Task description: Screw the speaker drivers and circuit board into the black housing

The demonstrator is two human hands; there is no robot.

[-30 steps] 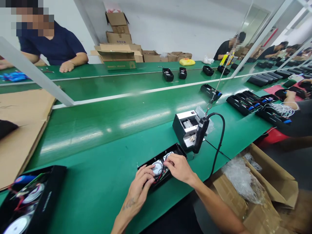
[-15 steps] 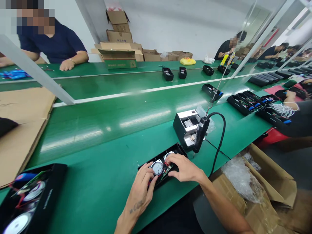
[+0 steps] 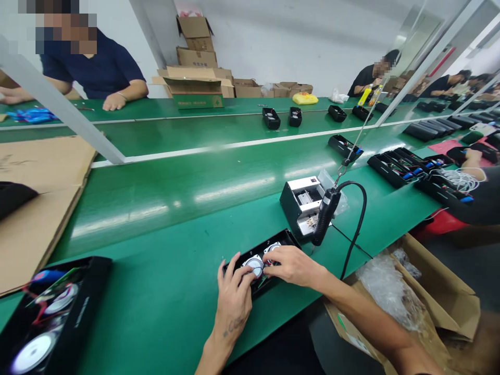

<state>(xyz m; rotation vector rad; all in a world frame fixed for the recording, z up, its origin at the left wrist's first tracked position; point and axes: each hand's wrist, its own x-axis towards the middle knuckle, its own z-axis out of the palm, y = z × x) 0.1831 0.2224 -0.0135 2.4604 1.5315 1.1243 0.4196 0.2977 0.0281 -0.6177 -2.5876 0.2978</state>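
Note:
Both hands are at a long black housing lying at a slant on the green bench. My left hand rests over its near left end, fingers spread, fingertips at a round silver speaker. My right hand reaches in from the right, with thumb and fingers pinched near thin wires between this speaker and a second one. What the pinch holds is too small to make out. Part of a green circuit board shows beneath the fingers.
A black electric screwdriver hangs beside a silver-and-black machine. Another filled housing sits at left near cardboard. Open boxes with plastic wrap stand lower right. Co-workers sit across and at right.
My left hand has opened, its fingers lifting and spreading over the housing's left end. My right fingers have drawn together near the wires. The whole view has shifted slightly.

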